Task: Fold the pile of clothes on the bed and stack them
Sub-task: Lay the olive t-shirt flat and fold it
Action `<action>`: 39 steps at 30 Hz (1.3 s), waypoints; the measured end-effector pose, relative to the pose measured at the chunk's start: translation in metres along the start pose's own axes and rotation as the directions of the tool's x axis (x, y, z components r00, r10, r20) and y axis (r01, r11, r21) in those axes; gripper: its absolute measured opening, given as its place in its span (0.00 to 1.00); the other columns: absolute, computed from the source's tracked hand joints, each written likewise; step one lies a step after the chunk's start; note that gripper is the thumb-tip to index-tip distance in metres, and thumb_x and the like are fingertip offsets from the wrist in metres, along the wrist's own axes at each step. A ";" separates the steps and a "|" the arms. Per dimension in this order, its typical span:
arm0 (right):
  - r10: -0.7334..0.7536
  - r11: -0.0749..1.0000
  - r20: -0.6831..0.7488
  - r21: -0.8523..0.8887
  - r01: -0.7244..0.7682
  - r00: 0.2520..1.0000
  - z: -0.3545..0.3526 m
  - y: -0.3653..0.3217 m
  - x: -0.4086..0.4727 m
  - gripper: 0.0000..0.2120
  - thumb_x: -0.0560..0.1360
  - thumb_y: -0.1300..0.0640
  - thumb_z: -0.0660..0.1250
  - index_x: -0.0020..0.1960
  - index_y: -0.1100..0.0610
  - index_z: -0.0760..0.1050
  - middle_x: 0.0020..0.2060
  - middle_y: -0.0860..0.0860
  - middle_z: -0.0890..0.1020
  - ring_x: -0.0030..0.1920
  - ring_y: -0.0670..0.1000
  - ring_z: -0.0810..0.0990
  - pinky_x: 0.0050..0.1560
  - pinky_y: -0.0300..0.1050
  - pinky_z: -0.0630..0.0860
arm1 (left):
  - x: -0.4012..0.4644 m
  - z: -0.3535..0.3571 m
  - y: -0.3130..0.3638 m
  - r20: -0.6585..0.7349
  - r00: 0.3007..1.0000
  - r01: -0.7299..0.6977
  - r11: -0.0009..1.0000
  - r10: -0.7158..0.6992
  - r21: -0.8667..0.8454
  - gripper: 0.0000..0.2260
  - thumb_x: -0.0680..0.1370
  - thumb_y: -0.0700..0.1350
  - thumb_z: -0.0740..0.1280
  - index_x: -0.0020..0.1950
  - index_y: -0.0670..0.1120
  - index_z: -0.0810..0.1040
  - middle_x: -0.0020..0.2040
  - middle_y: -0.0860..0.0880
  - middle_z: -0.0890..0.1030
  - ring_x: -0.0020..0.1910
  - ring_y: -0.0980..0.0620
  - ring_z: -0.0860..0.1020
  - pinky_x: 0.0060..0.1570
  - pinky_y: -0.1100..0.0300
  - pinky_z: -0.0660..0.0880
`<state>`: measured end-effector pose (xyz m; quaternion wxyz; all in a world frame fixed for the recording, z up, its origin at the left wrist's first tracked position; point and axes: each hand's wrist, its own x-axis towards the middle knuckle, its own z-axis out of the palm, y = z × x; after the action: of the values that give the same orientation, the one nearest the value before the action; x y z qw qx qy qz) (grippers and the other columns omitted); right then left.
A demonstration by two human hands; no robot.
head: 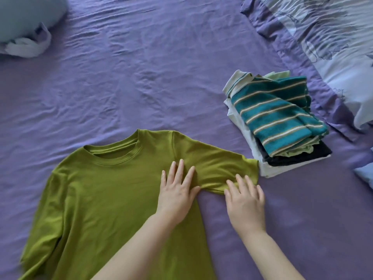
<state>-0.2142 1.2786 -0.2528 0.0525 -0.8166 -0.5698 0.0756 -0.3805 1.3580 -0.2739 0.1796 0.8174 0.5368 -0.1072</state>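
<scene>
1. At the bottom centre of the frame, the left hand (177, 190) is laid flat on the green T-shirt (105, 195), fingers straight and spread apart, pressing near the armpit seam; nothing is gripped.
2. Just to its right, the right hand (245, 201) is laid flat with straight fingers, the fingertips resting on the lower edge of the shirt's sleeve (218, 168) and the palm over the purple sheet (141, 77); nothing is gripped by it either.
3. The green T-shirt is spread face up in the lower left and centre of the frame. Its long axis runs from the bottom edge of the frame up to the collar, which points toward the upper centre with a slight rightward tilt. One sleeve is stretched out toward the right; the other lies along the body on the left.
4. Just beyond that sleeve's cuff, at centre right, a stack of folded clothes (278, 126) is seen: a teal striped garment (276, 114) on top, with pale green, dark and white pieces beneath.
5. At the upper right, a patterned duvet (333, 37) is bunched.
6. At the upper left corner, a pale blue pillow (24, 17) is partly visible.
</scene>
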 end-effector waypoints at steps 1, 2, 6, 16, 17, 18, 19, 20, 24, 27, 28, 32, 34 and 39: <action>-0.006 1.000 0.016 -0.002 0.006 1.000 -0.004 -0.009 0.001 0.11 0.72 0.56 0.70 0.52 0.57 0.82 0.57 0.58 0.81 0.59 0.61 0.78 0.58 0.64 0.72 | -0.008 -0.001 -0.007 0.009 1.000 0.002 1.000 -0.001 -0.027 0.28 0.80 0.63 0.47 0.78 0.57 0.46 0.79 0.49 0.42 0.77 0.49 0.39 0.74 0.48 0.39; -0.048 0.999 0.029 -0.005 0.048 0.998 -0.006 -0.021 0.001 0.11 0.70 0.56 0.73 0.52 0.57 0.82 0.57 0.58 0.81 0.59 0.61 0.78 0.58 0.66 0.71 | -0.016 -0.001 -0.015 0.019 1.000 0.008 0.999 -0.007 -0.049 0.27 0.80 0.62 0.47 0.78 0.57 0.46 0.79 0.49 0.42 0.77 0.50 0.40 0.74 0.49 0.39; -0.253 0.967 0.099 0.017 0.253 0.962 -0.010 -0.083 -0.005 0.18 0.64 0.55 0.79 0.52 0.56 0.82 0.53 0.56 0.83 0.58 0.60 0.80 0.57 0.68 0.71 | -0.055 -0.005 -0.049 0.056 0.995 0.085 0.994 -0.081 -0.072 0.27 0.81 0.61 0.46 0.78 0.53 0.47 0.79 0.51 0.46 0.78 0.51 0.43 0.75 0.48 0.40; -0.522 0.830 0.496 0.111 0.546 0.694 0.033 -0.242 -0.050 0.23 0.80 0.44 0.54 0.73 0.49 0.60 0.76 0.53 0.54 0.76 0.54 0.48 0.74 0.54 0.51 | -0.164 -0.033 -0.197 -0.326 0.870 0.288 0.918 -0.369 -0.271 0.14 0.72 0.40 0.72 0.57 0.46 0.81 0.56 0.46 0.81 0.62 0.42 0.76 0.65 0.42 0.69; -0.554 0.808 0.501 0.132 0.574 0.665 0.033 -0.260 -0.050 0.23 0.80 0.44 0.54 0.73 0.48 0.61 0.76 0.51 0.54 0.76 0.54 0.48 0.74 0.54 0.52 | -0.171 -0.038 -0.215 -0.304 0.831 0.384 0.876 -0.466 -0.291 0.16 0.73 0.42 0.71 0.61 0.46 0.79 0.59 0.46 0.80 0.64 0.43 0.74 0.67 0.44 0.67; -0.583 0.785 0.501 0.145 0.602 0.640 0.033 -0.277 -0.048 0.22 0.80 0.44 0.54 0.73 0.48 0.61 0.76 0.50 0.55 0.76 0.54 0.49 0.73 0.53 0.55 | -0.177 -0.041 -0.234 -0.266 0.786 0.476 0.821 -0.557 -0.314 0.19 0.75 0.44 0.69 0.66 0.46 0.75 0.63 0.47 0.77 0.67 0.44 0.71 0.68 0.47 0.64; -0.608 0.764 0.492 0.149 0.628 0.623 0.034 -0.295 -0.042 0.22 0.80 0.44 0.54 0.72 0.48 0.62 0.76 0.49 0.56 0.76 0.53 0.51 0.71 0.53 0.58 | -0.181 -0.042 -0.253 -0.212 0.746 0.545 0.762 -0.631 -0.348 0.21 0.77 0.46 0.66 0.70 0.46 0.70 0.67 0.47 0.74 0.68 0.46 0.69 0.69 0.49 0.61; -0.631 0.745 0.474 0.148 0.651 0.614 0.034 -0.314 -0.035 0.21 0.80 0.45 0.54 0.72 0.49 0.63 0.75 0.49 0.58 0.75 0.54 0.53 0.69 0.52 0.62 | -0.183 -0.042 -0.271 -0.155 0.714 0.587 0.705 -0.683 -0.398 0.23 0.79 0.48 0.64 0.73 0.46 0.66 0.69 0.48 0.71 0.69 0.46 0.67 0.68 0.52 0.61; -0.713 0.669 0.377 0.113 0.735 0.591 0.041 -0.389 0.001 0.16 0.82 0.52 0.54 0.67 0.52 0.68 0.71 0.48 0.66 0.74 0.53 0.58 0.59 0.50 0.73 | -0.178 -0.040 -0.314 0.094 0.710 0.583 0.507 -0.698 -0.635 0.29 0.78 0.51 0.66 0.75 0.46 0.60 0.68 0.45 0.71 0.67 0.45 0.69 0.63 0.54 0.67; -0.767 0.572 0.374 0.030 0.820 0.521 0.053 -0.431 0.023 0.20 0.81 0.58 0.56 0.72 0.50 0.61 0.74 0.46 0.62 0.75 0.52 0.54 0.58 0.49 0.72 | -0.166 -0.037 -0.332 0.196 0.732 0.566 0.424 -0.652 -0.707 0.29 0.74 0.51 0.71 0.72 0.47 0.65 0.62 0.46 0.75 0.63 0.46 0.73 0.60 0.54 0.70; -0.768 0.544 0.405 0.003 0.839 0.496 0.057 -0.441 0.029 0.24 0.80 0.59 0.56 0.74 0.49 0.57 0.75 0.46 0.59 0.75 0.53 0.53 0.59 0.48 0.70 | -0.163 -0.037 -0.336 0.214 0.752 0.554 0.423 -0.623 -0.717 0.25 0.73 0.51 0.72 0.67 0.48 0.70 0.57 0.47 0.77 0.59 0.47 0.75 0.56 0.55 0.71; -0.754 0.504 0.432 -0.101 0.858 0.494 0.061 -0.459 0.048 0.26 0.79 0.56 0.58 0.75 0.47 0.57 0.65 0.51 0.70 0.65 0.55 0.64 0.57 0.46 0.67 | -0.163 -0.043 -0.350 0.073 0.840 0.321 0.384 -0.537 -0.866 0.06 0.73 0.48 0.70 0.41 0.50 0.74 0.37 0.56 0.74 0.39 0.58 0.73 0.37 0.67 0.67; -0.760 0.575 0.356 -0.018 0.818 0.543 0.055 -0.461 0.057 0.16 0.78 0.57 0.60 0.64 0.48 0.73 0.57 0.51 0.75 0.60 0.55 0.67 0.55 0.47 0.68 | -0.163 -0.050 -0.356 0.109 0.871 0.249 0.238 -0.480 -0.939 0.08 0.75 0.47 0.67 0.38 0.50 0.70 0.35 0.56 0.70 0.34 0.60 0.69 0.36 0.65 0.65; -0.702 0.713 0.287 0.295 0.637 0.652 0.035 -0.463 0.077 0.10 0.76 0.63 0.62 0.55 0.57 0.77 0.56 0.52 0.77 0.62 0.56 0.67 0.58 0.50 0.69 | -0.164 -0.059 -0.372 0.259 0.903 0.305 0.086 -0.342 -0.949 0.16 0.73 0.54 0.71 0.56 0.50 0.71 0.52 0.54 0.78 0.49 0.57 0.77 0.50 0.59 0.75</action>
<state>-0.6220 1.5108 -0.2128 0.0341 -0.5094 -0.8213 0.2544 -0.7876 1.3782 -0.2262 0.6235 0.3711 0.6461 0.2368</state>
